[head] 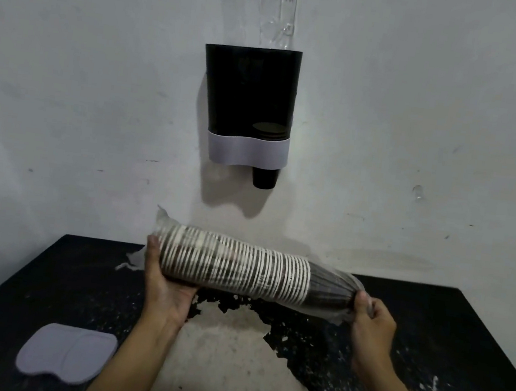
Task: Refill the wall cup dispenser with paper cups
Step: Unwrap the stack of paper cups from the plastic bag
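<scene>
Above the table's (476,336) far edge, left hand (164,284) cradles the sleeve of paper cups (241,271) – light, crushable – while right hand (371,319) pinches its slippery plastic wrap (345,279).

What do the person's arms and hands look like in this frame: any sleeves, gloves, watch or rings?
Both forearms enter from the bottom edge and are bare as far as the frame shows: no sleeves in view. The left hand and right hand wear no gloves. No watch, bracelet or ring shows on either wrist or on the visible fingers. The upper arms are out of frame.
</scene>
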